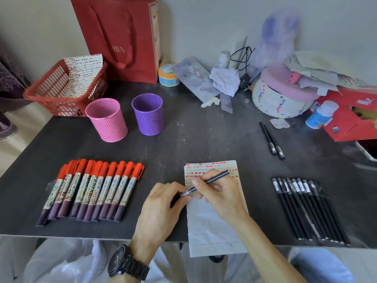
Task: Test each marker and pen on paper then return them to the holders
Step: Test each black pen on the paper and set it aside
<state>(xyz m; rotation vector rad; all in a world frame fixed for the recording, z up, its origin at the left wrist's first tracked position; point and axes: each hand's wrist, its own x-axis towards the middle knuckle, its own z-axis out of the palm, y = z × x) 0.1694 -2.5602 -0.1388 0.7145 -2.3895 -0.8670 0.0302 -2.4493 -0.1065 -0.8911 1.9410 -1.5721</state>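
- The right hand [219, 192] grips a black pen [212, 180] over the paper [214, 225] on the worktop [183, 139].
- The left hand [163, 207] pinches the pen's tip end.
- Both holders [106, 119] stand behind the red-capped markers [91, 190].

Red paper bag [122, 37]: gold letters "IBN", start of word hidden by handle.
Red-capped markers [91, 190]: "ZHEN..." on a few barrels, rest too blurred.
Red box [350, 113]: white leaping-cat logo w/ brand word, unreadable.
Paper [212, 211]: handwriting illegible.
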